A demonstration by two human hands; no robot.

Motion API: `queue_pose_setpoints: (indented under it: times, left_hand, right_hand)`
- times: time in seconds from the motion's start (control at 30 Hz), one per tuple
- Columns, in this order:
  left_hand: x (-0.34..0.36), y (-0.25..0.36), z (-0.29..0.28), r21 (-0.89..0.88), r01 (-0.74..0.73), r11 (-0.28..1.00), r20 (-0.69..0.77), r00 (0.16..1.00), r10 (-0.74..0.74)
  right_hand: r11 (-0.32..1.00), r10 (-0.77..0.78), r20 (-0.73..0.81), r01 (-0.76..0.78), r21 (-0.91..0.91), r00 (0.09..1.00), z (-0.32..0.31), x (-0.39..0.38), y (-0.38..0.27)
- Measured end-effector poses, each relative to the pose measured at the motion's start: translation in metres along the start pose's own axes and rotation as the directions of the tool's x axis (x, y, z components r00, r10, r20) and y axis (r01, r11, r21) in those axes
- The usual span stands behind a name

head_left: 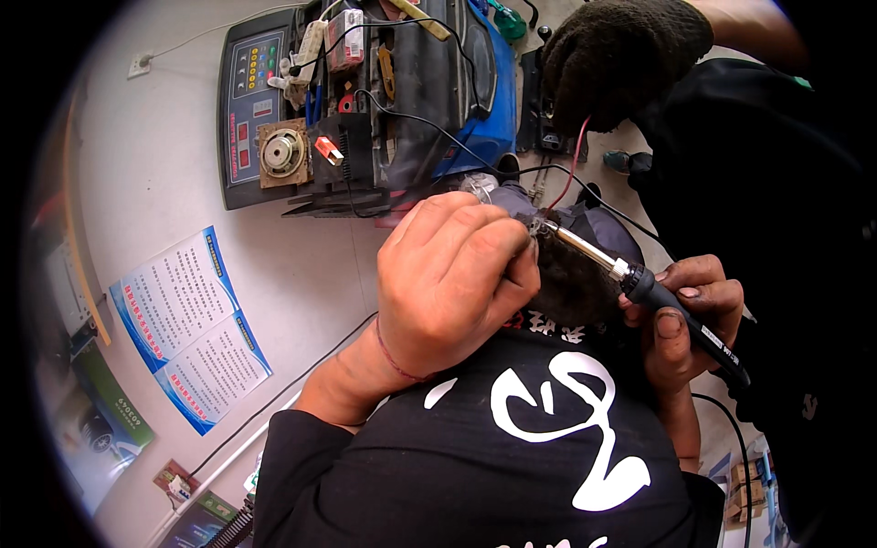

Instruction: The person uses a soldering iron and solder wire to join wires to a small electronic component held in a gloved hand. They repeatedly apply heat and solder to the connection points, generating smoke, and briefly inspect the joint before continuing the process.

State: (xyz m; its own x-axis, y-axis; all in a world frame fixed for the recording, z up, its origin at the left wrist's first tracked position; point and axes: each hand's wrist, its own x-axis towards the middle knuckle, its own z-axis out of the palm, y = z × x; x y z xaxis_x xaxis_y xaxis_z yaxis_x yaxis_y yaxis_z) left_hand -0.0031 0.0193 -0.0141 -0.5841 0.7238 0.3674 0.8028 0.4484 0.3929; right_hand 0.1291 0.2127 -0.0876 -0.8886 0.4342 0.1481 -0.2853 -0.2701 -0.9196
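My right hand (690,315) grips a black-handled soldering iron (589,248), its metal shaft slanting up and left. The tip meets a small joint at the end of a thin red wire (573,169). Close beside the tip, my left hand (457,269) is closed in a pinch; a loop of what looks like silvery solder wire (481,187) shows above its knuckles. A co-worker's dark-gloved hand (621,59) is at the upper right, by the red wire's upper end. Beneath the tip lies a dark fuzzy, glove-like shape (575,283), partly hidden by my hands.
A blue and black machine (498,91) with a button panel (256,68) stands at the upper left, a square-framed speaker (282,153) and tools on it. A black cord (630,219) crosses behind the iron. The co-worker's dark clothing (758,164) fills the right. Posters (192,329) hang left.
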Motion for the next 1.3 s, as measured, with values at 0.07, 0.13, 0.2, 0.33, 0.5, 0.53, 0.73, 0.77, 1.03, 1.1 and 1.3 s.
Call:
queue_pose_setpoints:
  times: [0.07, 0.13, 0.2, 0.33, 0.5, 0.53, 0.73, 0.77, 1.03, 1.1, 1.3]
  left_hand:
    - [0.0014, 0.0001, -0.0001, -0.01, 0.001, 1.0, 0.002, 1.0, -0.001]
    - [0.0022, -0.0001, -0.0003, -0.018, 0.006, 1.0, 0.002, 1.0, -0.006]
    - [0.0027, -0.0011, 0.0006, -0.023, 0.013, 1.0, -0.001, 1.0, -0.013]
    - [0.0031, -0.0019, 0.0017, -0.029, 0.022, 0.999, -0.01, 1.0, -0.022]
    - [0.0037, -0.0017, 0.002, -0.037, 0.026, 0.999, 0.009, 1.0, -0.026]
    - [0.0039, -0.0014, 0.0019, -0.036, 0.027, 0.999, 0.008, 1.0, -0.026]
    - [0.0057, -0.0022, 0.0042, -0.059, 0.046, 0.997, 0.012, 0.999, -0.045]
    - [0.006, -0.0024, 0.0039, -0.08, 0.057, 0.995, 0.019, 0.998, -0.056]
    - [0.0052, 0.0019, 0.003, -0.164, 0.123, 0.979, 0.031, 0.992, -0.119]
    - [0.0048, 0.0018, 0.0026, -0.164, 0.108, 0.98, 0.036, 0.994, -0.104]
    - [0.001, 0.0014, 0.0022, -0.196, 0.136, 0.971, 0.014, 0.991, -0.136]
  right_hand:
    - [1.0, 0.001, -0.001, -0.001, -0.004, 1.0, 0.0003, 0.0008, -0.0001]
    - [1.0, 0.002, -0.004, -0.002, -0.007, 1.0, 0.0013, 0.0019, -0.0011]
    - [1.0, 0.013, -0.01, -0.013, -0.006, 1.0, 0.0015, 0.0022, -0.002]
    - [1.0, 0.01, -0.002, -0.01, -0.024, 1.0, -0.0012, 0.0019, -0.0003]
    - [1.0, 0.007, -0.013, -0.007, -0.003, 1.0, -0.0003, 0.0027, 0.0001]
    - [1.0, 0.007, -0.014, -0.007, 0.004, 1.0, -0.0002, 0.0029, 0.0003]
    - [1.0, -0.004, 0.001, 0.004, -0.016, 1.0, -0.0029, 0.0051, 0.0013]
    - [1.0, -0.006, 0.0, 0.006, -0.008, 1.0, -0.0028, 0.005, 0.0012]
    - [1.0, -0.015, 0.006, 0.015, -0.001, 1.0, -0.0044, 0.0038, -0.0004]
    - [1.0, -0.011, 0.007, 0.011, 0.003, 1.0, -0.0052, 0.003, -0.0004]
    - [0.997, 0.055, -0.048, -0.052, 0.061, 0.997, -0.0021, 0.0034, -0.0045]
